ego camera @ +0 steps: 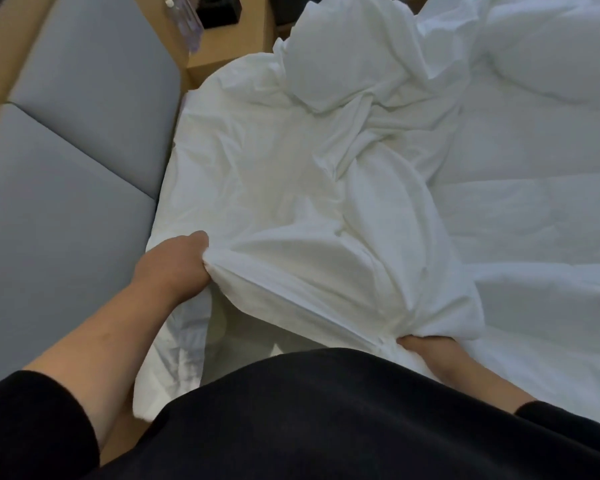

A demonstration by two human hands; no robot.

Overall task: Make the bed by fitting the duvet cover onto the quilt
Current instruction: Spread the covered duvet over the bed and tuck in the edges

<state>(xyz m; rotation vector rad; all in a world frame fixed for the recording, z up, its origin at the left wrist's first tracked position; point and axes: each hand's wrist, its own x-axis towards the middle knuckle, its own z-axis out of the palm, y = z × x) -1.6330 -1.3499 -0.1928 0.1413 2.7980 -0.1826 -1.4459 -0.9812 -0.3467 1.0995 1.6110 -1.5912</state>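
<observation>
Wide bed (534,209) spread with rumpled white linen, filling the centre and right of the view. Left of the bed, grey padded upholstered panels (66,161) framed in tan wood. Beyond the bed's far left corner, a tan wooden bedside surface (236,36) carrying a black box (219,10) and a pale lilac packet (187,26); contents of neither readable. On the bed, crumpled white fabric duvet cover (274,174) bunched over the near left part, a puffy fold heaped at the far end. Thick white quilt (378,209) bulging under the cover near the bed's middle. Left hand (175,263) gripping a gathered cover edge at the bed's near left side. Right hand (421,348) clutching a bunched corner at the near edge, fingers buried in cloth. Black sleeves (32,420) and black top nearest the camera.
</observation>
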